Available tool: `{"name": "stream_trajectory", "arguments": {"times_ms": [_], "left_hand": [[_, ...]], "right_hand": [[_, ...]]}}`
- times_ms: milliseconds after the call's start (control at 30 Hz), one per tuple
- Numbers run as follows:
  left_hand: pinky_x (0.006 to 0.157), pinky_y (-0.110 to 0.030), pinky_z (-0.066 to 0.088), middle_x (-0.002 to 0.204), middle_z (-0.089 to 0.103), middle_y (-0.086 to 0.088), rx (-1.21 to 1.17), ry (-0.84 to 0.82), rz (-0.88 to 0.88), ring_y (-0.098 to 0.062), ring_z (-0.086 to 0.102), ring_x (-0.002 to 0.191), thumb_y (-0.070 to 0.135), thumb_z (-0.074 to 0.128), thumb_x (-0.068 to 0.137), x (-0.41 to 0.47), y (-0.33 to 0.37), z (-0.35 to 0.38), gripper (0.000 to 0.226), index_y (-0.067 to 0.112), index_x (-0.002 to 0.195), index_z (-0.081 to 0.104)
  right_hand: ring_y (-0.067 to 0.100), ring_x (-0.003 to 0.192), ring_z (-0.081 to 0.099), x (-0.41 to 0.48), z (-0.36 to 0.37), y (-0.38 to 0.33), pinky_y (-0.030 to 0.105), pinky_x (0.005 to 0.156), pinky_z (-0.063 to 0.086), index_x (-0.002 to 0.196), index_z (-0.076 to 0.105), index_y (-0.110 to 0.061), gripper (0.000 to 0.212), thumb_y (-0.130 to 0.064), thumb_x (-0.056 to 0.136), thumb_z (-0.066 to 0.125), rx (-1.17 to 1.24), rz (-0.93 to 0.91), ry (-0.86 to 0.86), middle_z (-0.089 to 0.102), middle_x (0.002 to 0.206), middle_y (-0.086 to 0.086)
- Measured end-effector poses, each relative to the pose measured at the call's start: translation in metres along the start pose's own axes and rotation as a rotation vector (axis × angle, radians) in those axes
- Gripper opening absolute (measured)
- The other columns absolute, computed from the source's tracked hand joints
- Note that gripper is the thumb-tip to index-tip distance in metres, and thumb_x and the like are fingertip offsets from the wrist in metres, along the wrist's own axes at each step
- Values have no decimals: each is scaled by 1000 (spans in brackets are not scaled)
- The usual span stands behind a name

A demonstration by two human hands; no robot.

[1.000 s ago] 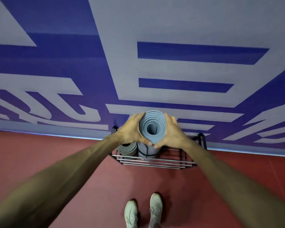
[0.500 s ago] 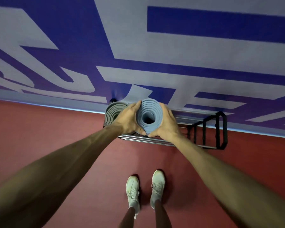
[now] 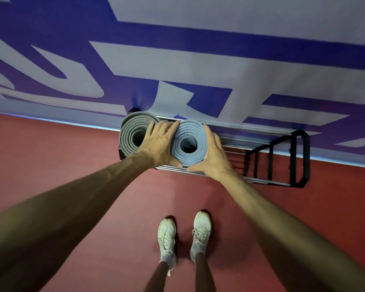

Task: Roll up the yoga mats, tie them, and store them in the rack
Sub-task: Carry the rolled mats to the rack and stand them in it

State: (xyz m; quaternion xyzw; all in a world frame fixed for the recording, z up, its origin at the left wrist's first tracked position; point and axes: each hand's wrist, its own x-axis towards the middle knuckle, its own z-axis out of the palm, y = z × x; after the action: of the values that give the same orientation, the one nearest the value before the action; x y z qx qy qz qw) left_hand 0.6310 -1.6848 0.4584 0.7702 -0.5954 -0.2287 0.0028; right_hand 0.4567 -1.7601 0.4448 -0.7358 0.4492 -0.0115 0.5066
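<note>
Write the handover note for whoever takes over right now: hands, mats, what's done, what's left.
Hands: the left hand grips the blue mat on its left side, and the right hand grips its right side.
Things: the blue mat stands on end in the rack, beside the grey mat at the rack's left end.
Done: both mats are rolled and the grey mat is stored. No ties are visible.
Left: seat the blue mat and let go. No other mats are in view.

Red floor [image 3: 76, 182] meets wall [image 3: 261, 66], pale grey with blue painted shapes. Pale sneakers [image 3: 167, 239] stand on floor.
</note>
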Motion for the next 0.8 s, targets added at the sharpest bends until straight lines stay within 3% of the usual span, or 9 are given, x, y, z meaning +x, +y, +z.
{"name": "stream_trajectory", "arguments": {"times_ms": [167, 267, 400, 500, 600, 733, 800], "left_hand": [[118, -40, 9, 149, 26, -11, -18, 19, 20, -26, 21, 137, 50, 85, 57, -6, 12, 0, 125, 11, 151, 14], [116, -34, 13, 151, 22, -12, -39, 9, 15, -26, 21, 137, 44, 84, 62, -9, 19, 1, 119, 11, 152, 13], [118, -37, 14, 156, 13, -10, -76, -22, -47, -27, 13, 141, 43, 83, 65, -15, 22, 0, 116, 18, 153, 12], [116, -37, 14, 155, 15, -7, -272, 3, -155, -25, 12, 142, 41, 80, 71, -25, 34, -15, 104, 21, 152, 18], [115, -40, 19, 151, 25, -5, -475, 63, -246, -24, 17, 140, 41, 67, 85, -39, 49, -35, 79, 21, 149, 28], [112, -38, 30, 139, 44, -5, -566, 146, -282, -22, 37, 132, 37, 61, 91, -74, 65, -66, 56, 24, 142, 42], [102, -32, 41, 127, 55, -7, -610, 166, -325, -21, 53, 117, 39, 63, 88, -97, 74, -90, 51, 23, 135, 52]], "right_hand": [[17, 144, 20, -9, -3, 1, 35, 114, 28, 152, -13, -25, 148, -18, 51, 95, -31, 47, -79, 5, 156, -2], [18, 146, 15, -13, -10, 7, 38, 115, 24, 151, -18, -26, 147, -15, 56, 93, -68, 40, -110, -3, 159, -1], [20, 148, 9, -20, -24, 16, 38, 115, 23, 150, -19, -28, 136, -9, 66, 87, -122, 60, -114, -9, 161, 0], [24, 145, 19, -29, -42, 16, 42, 114, 30, 152, -14, -27, 126, -18, 73, 83, -242, 31, -137, 1, 158, 0], [24, 144, 22, -38, -62, 4, 43, 114, 31, 154, -3, -23, 107, -25, 81, 76, -335, -17, -147, 9, 156, 1], [20, 134, 37, -60, -89, -34, 38, 109, 36, 148, 29, -21, 72, -32, 88, 67, -403, -154, -112, 37, 143, 1], [18, 131, 42, -78, -102, -59, 36, 107, 38, 145, 36, -21, 69, -40, 86, 67, -399, -210, -144, 44, 140, -1]]}}
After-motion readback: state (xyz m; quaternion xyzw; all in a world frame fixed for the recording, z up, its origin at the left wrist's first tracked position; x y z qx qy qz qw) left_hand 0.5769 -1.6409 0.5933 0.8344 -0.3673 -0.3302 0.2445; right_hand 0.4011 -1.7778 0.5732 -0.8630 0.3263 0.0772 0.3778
